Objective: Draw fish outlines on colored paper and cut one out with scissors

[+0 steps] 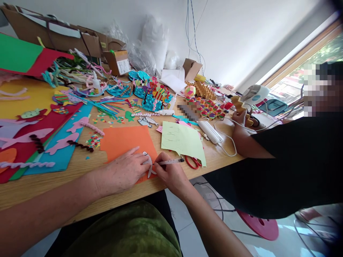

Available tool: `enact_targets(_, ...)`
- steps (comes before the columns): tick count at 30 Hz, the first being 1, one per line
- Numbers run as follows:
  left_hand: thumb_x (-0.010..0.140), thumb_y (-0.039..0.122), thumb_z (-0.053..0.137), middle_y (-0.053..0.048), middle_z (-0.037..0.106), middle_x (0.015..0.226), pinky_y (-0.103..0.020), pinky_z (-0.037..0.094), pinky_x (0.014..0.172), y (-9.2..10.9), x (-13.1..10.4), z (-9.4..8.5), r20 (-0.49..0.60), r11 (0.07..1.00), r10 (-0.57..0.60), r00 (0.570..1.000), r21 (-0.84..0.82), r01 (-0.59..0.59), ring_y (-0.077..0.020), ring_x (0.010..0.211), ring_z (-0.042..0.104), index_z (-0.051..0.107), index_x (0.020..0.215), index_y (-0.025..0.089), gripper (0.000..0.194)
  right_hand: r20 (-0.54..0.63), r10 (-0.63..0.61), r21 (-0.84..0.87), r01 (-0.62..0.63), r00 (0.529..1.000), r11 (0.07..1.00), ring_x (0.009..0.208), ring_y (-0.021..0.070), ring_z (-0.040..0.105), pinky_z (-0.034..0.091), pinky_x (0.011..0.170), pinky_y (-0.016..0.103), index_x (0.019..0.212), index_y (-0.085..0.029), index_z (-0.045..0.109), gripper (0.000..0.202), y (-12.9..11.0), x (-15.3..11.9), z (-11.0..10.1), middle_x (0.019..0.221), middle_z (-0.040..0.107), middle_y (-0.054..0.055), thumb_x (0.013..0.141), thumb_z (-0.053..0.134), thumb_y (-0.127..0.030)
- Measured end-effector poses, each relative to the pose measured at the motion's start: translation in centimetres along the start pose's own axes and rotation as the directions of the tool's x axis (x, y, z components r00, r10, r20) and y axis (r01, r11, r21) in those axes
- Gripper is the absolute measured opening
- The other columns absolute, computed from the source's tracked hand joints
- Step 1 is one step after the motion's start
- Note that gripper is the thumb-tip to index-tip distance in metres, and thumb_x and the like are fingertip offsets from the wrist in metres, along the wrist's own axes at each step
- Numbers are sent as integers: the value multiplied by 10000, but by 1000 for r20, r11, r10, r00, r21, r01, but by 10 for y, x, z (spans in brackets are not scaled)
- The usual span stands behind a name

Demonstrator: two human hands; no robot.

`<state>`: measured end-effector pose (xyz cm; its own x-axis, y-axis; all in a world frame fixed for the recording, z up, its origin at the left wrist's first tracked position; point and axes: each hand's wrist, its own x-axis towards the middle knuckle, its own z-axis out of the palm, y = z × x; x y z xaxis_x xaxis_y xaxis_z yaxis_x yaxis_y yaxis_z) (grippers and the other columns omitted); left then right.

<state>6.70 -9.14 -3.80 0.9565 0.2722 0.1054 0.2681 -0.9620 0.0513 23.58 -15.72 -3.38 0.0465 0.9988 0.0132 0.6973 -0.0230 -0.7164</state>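
Observation:
My left hand lies flat with its fingers stretched out, pressing a small white fish cut-out onto an orange sheet. In my right hand is a pen, its tip down beside the edge of the fish; fingers hide the exact tip. To the right lies a pale green sheet with faint pencil-like outlines on it. The red handles of scissors stick out from under that sheet. More fish cut-outs with dark drawn lines rest just behind the orange sheet.
Pink fish with twisted pipe cleaners lie on coloured sheets at left. Glue bottles, paper scraps and decorated crafts crowd the back. A white power strip lies at right. A person in black there holds a wavy brown piece.

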Motion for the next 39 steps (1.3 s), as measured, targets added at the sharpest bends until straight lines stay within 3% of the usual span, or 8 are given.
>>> enact_targets(8,843,112,479,-59,600,1007,-389,300,940,2,0,-3,20,999,-12,1000,-34,13,-213,971,529,558,966,169,157,-15,-42,2,42,999,999,570,126,463,345,537,221,716,-206,483,84,2,-6,3,626,520,-22,788,494,-164)
enact_targets(17,847,129,490,-71,588,1084,-418,297,961,2,-2,-1,-3,999,21,1000,41,-21,-237,1010,526,557,1086,200,259,23,-60,11,60,998,998,589,126,479,354,551,221,738,-208,488,80,0,-14,1,640,539,-25,807,473,-170)
enact_targets(24,851,122,458,-80,577,1134,-420,319,937,1,-4,1,11,999,23,1000,49,-24,-244,1036,521,541,1120,196,291,43,-32,19,31,999,999,590,125,476,346,544,219,751,-205,502,76,-1,-15,-1,648,556,-20,818,475,-182)
enact_targets(39,866,165,464,-91,578,1137,-413,312,940,-1,-9,11,-68,995,32,997,99,-26,-247,1036,517,559,1106,223,265,4,-39,26,39,999,999,546,111,431,311,504,208,723,-206,483,80,2,-22,-5,593,478,-47,793,484,-166)
